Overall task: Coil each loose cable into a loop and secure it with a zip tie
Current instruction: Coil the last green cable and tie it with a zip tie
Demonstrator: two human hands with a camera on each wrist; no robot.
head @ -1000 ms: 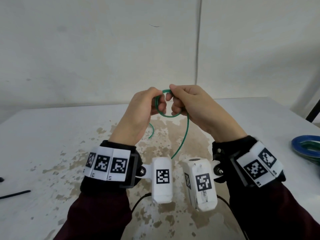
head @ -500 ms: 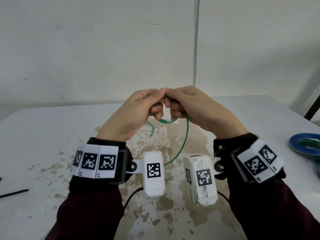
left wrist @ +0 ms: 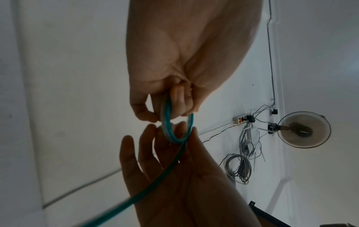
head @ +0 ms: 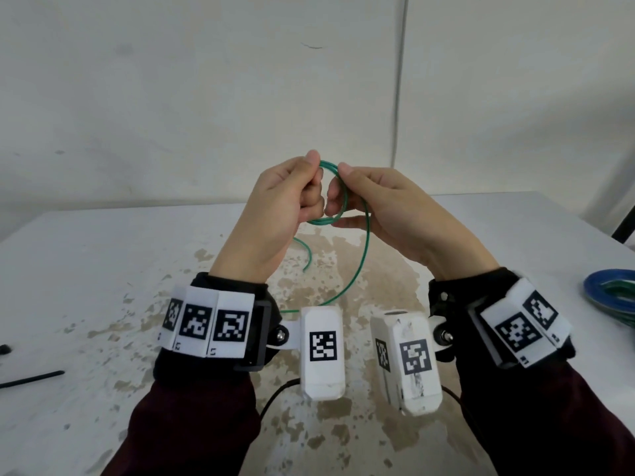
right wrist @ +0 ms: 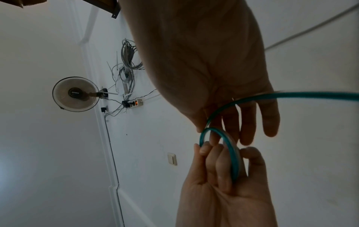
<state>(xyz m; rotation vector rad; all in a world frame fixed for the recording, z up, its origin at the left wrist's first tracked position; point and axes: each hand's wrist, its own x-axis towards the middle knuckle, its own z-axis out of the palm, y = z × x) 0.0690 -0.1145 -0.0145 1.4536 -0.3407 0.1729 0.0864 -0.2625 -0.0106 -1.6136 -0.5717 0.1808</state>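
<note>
A thin green cable (head: pixel 345 201) is held in the air over the white table (head: pixel 103 269), wound into a small loop between both hands. My left hand (head: pixel 314 176) grips the left side of the loop, fingers curled around the coil (left wrist: pixel 168 122). On the loop's right side my right hand (head: pixel 338 180) pinches the cable between thumb and forefinger, its other fingers loosely extended (right wrist: pixel 248 130). The long tail (head: pixel 366 249) hangs from the right hand toward the table. A short free end (head: pixel 305 259) dangles below the left hand.
A blue and green coiled bundle (head: pixel 611 297) lies at the table's right edge. A black zip tie (head: pixel 31 379) lies near the left edge, with another small black piece (head: pixel 3 350) above it. A white wall stands just behind the table.
The hands, pressed together fingertip to fingertip half a second ago, have risen and parted slightly. The green loop shows between them again.
</note>
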